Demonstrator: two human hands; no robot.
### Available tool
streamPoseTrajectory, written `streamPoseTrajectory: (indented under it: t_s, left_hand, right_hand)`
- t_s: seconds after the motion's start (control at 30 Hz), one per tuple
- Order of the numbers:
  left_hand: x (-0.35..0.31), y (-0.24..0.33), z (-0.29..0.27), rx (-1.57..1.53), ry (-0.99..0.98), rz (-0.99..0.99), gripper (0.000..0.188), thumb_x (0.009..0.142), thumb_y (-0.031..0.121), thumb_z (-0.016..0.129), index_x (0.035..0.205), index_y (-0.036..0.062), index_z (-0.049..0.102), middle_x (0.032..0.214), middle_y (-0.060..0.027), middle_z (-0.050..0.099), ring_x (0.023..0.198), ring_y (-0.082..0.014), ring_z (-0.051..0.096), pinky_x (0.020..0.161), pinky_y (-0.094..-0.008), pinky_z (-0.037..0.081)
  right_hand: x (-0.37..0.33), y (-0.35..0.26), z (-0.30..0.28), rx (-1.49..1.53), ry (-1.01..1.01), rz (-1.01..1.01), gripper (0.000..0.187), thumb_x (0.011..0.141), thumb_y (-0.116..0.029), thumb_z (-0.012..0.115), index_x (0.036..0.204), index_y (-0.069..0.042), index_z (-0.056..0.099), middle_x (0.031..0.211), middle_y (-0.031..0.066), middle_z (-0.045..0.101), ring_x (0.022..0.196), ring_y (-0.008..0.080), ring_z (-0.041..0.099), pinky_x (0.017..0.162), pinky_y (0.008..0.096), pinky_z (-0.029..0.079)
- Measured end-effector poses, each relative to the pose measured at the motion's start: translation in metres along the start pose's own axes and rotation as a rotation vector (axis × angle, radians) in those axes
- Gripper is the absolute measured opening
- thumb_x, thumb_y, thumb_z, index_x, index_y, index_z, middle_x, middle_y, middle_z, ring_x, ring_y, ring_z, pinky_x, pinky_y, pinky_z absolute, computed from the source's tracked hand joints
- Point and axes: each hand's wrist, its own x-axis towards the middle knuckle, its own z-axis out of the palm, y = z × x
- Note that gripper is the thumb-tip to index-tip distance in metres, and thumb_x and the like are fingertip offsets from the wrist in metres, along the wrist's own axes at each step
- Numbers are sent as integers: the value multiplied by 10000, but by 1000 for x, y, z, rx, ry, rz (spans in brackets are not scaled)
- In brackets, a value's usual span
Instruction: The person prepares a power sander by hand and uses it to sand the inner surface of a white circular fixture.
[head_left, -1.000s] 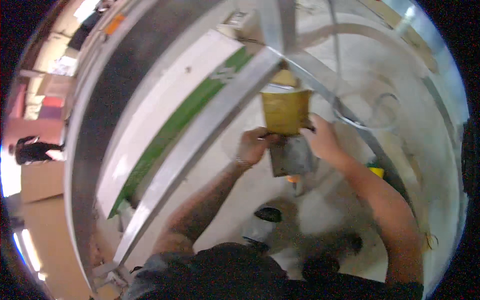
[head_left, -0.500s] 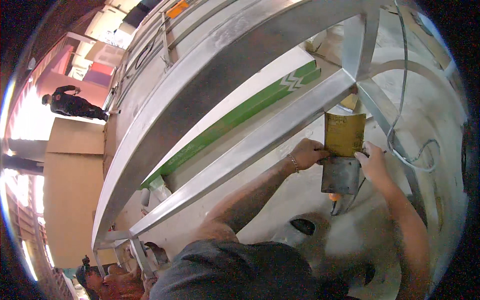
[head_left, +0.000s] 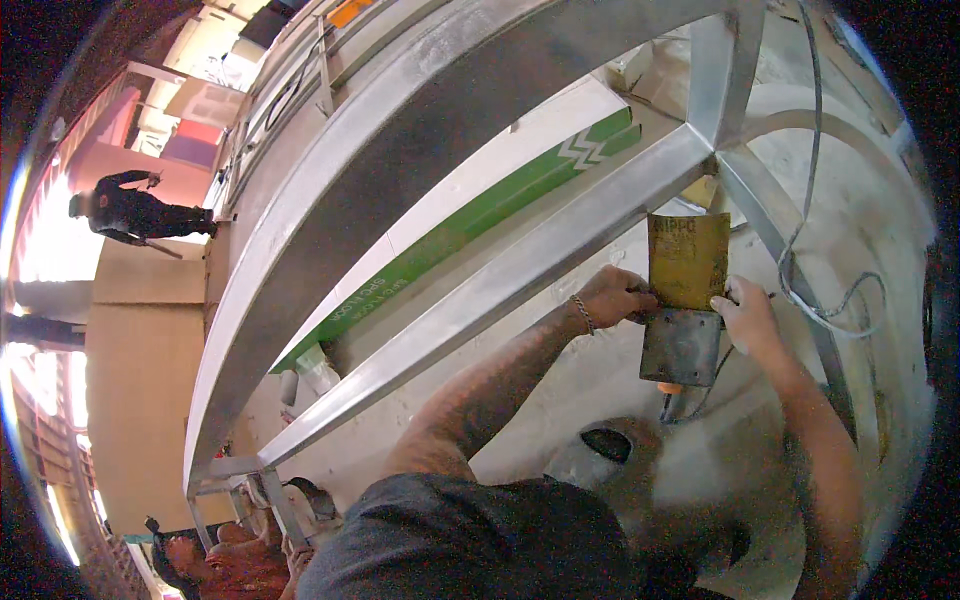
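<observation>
A yellow-brown sheet of sandpaper (head_left: 689,258), its printed back facing up, stands out from the far end of a grey rectangular sander pad (head_left: 680,348) with small holes. Below the pad, the orange and black body of the power sander (head_left: 669,392) shows in part; the rest is hidden. At the sheet's lower left corner, my left hand (head_left: 622,296) is closed in a pinch. My right hand (head_left: 746,316) pinches the lower right corner, its thumb and fingers beside the pad's far edge. The exact grip under the fingertips is hidden.
A welded metal frame (head_left: 500,285) with a curved bar spans the view on my left. Inside it lies a long green and white box (head_left: 450,245). A cable (head_left: 812,150) hangs and loops at the right. One person (head_left: 145,208) stands far left; another (head_left: 240,565) is near the frame's lower end.
My hands stay at the sandpaper with only small finger shifts, and the sheet has tilted slightly. The far person's arms have moved, and a stick-like thing now shows beside them.
</observation>
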Motion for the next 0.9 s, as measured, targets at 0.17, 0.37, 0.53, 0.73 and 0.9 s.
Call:
streamPoseTrajectory:
  t_s: [0.17,0.37,0.53,0.73,0.9]
  left_hand:
    - [4,-4,3,-45,-27,45,320,913,247,646,1045,-43,677,934,-115,717,840,-176,694,782,-336,571]
    - [4,19,14,54,-80,-81,404,914,336,655,1124,-8,676,1003,-99,712,905,-185,684,831,-351,558]
    - [15,-18,2,-105,-102,-90,452,920,388,645,1160,7,665,1082,-105,693,973,-193,662,878,-360,539]
    - [15,-40,-2,-157,-135,18,424,949,322,613,1212,-11,618,1138,-126,666,1038,-221,642,961,-382,509]
    - [9,-44,10,-328,-66,41,411,946,304,617,1162,-46,624,1108,-138,671,1028,-237,645,978,-387,500]
  right_hand:
    - [1,0,-1,-23,-23,4,220,839,-60,645,1019,59,607,899,195,664,849,225,634,788,363,475]
    - [2,18,-4,-23,-42,-19,205,844,-69,635,1015,43,617,876,179,664,816,184,616,761,353,475]
    - [-1,-14,-5,-86,-81,-19,177,856,-103,626,938,53,621,780,158,645,733,173,585,690,353,461]
    - [1,24,-2,-210,-13,-28,205,879,-140,601,888,64,591,724,159,608,669,199,545,640,378,426]
    - [-8,47,-1,-268,110,-99,249,889,-150,589,1058,26,639,860,192,666,825,243,640,782,356,487]
